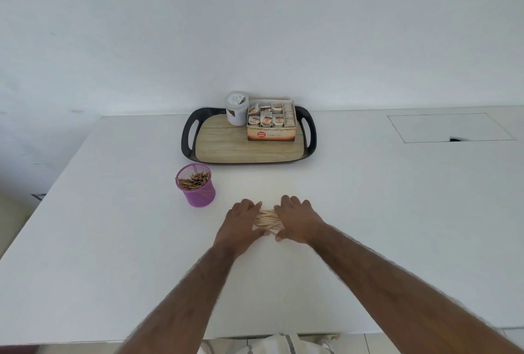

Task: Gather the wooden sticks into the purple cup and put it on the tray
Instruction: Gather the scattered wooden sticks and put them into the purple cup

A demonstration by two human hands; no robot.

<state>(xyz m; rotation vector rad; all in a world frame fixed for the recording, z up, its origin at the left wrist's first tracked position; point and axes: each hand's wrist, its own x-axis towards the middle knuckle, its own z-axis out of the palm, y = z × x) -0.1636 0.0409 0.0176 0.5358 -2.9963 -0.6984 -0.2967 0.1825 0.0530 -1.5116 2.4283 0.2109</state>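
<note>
1. Wooden sticks [266,219] are bunched in a loose criss-cross pile on the white bench [113,240], low in the middle of the view.
2. Left hand [241,220] is pressed up against the pile from 9 o'clock, palm down, fingers curled over the stick ends. It's cupping them rather than fully clamped.
3. Right hand [296,219] does the same from 3 o'clock, thumb tucked under near the front edge of the pile. So the sticks are squeezed between both hands and still lying on the bench.
4. Purple cup [196,185] is a mesh one, standing upright at about 10 o'clock from the hands, near but not touching. It already has a bunch of sticks in it, leaning toward the far side.
5. Tray [248,138], black rim with a wood-look base, sits at 12 o'clock from the hands, well apart, just beyond the cup.
6. On the tray's far side there's a white jar [236,109] and, touching it on the right, an open box of sachets [270,121]. The near half of the tray is bare wood pattern.
</note>
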